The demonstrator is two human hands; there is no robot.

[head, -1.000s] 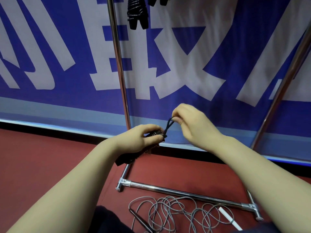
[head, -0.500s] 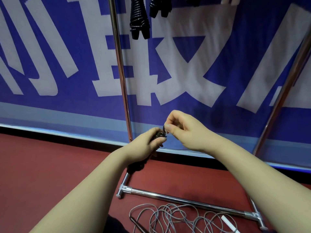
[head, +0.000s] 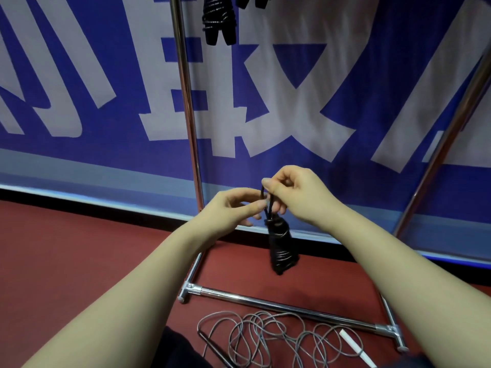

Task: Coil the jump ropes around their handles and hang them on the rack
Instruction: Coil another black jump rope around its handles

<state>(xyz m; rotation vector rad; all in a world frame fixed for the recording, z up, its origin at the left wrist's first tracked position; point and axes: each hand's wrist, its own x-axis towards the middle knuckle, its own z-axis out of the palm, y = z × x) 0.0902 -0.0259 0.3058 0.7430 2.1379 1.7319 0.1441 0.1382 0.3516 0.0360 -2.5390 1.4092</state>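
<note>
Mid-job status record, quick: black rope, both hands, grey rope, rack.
black rope: coiled, hanging below the hands
right hand: pinches the loop at the rope's top
left hand: fingertips at the loop, grip unclear
grey rope: loose on the floor
rack: coiled ropes already hung
</note>
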